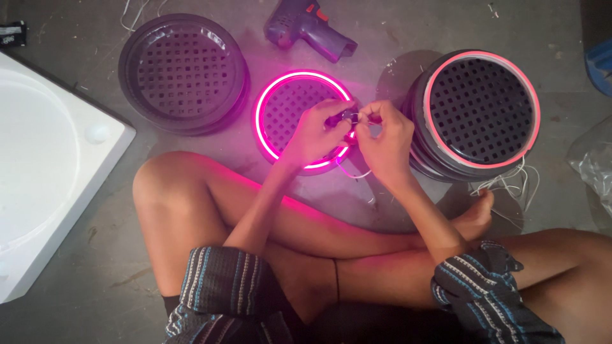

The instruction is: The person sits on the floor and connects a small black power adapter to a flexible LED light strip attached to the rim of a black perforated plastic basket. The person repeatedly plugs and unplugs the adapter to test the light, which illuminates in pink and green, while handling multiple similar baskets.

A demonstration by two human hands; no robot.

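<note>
1. Small connector (349, 117): pinched between the fingertips of both hands, just above the right rim of the lit ring; too small and blurred to tell its exact kind. Thin pale wires (357, 173) trail from it toward the floor.
2. Left hand (315, 135): fingers curled closed on the connector, the hand lying over the lit ring's lower right arc.
3. Right hand (382, 137): thumb and forefinger closed on the same piece from the other side, touching the left fingertips.
4. Lit round grille fitting (280, 105): lies flat on the concrete floor (76, 318), pink light strip glowing around its rim, perforated dark centre; nothing lies in it.
5. Risk, judged: the strip is powered while the leads are being handled, so a slip of the pinch could pull the thin wires loose or let bare ends touch and short; the glow also washes out fine detail at the joint.
6. Stacked grille fittings (481, 108): to the right, several high, the top rim glowing fainter red; loose wires (510, 185) spill at the base near a bare foot and could snag.
7. Unlit grille fitting (183, 73): upper left, empty.
8. Cordless drill (310, 28): lying on its side above the lit ring.
9. White foam packing tray (51, 165): far left, round recess empty.
</note>
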